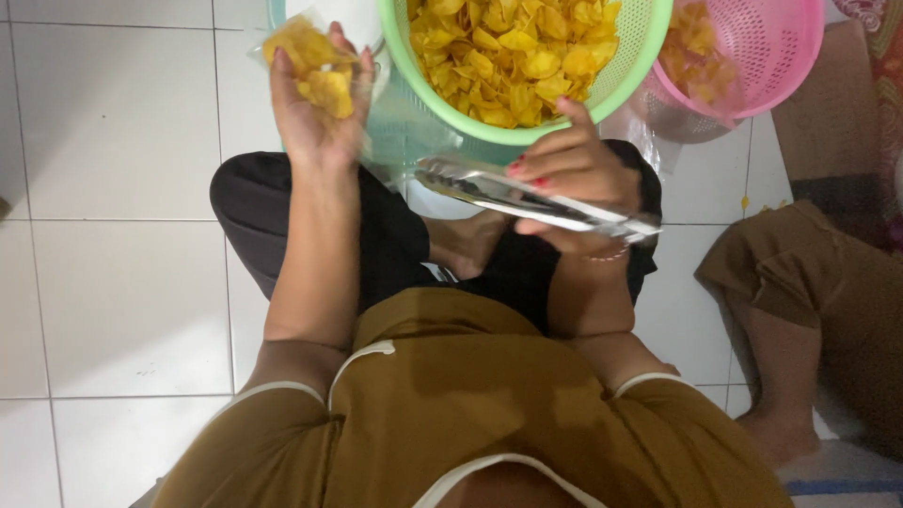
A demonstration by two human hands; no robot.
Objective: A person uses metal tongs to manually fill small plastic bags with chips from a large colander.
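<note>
From my remote seat I see the left hand (pixel 315 118) raised and closed round a small clear plastic bag (pixel 315 66) already partly loaded with yellow chips; the fingers curl over the bag's side, so the grip is firm rather than loose. The right hand (pixel 569 174) is wrapped around a pair of metal tongs (pixel 536 199), which lie across the palm, pointing towards the left, their jaws nearly together and with nothing between them as far as I can tell. Just above that hand sits the green basket (pixel 640 56), heaped with yellow chips (pixel 513 52), its rim touching the fingertips. A pink basket (pixel 781 56) with a smaller lot of chips stands beside it to the right (another person's leg shows below that, well apart from the work).

I judge the step in hand to be filling: the bag is held up and the tongs are between scoops. The next move, in my view, calls for opening the tongs over the green basket, taking a modest pinch so chips do not break, and bringing the bag's mouth close under them.
</note>
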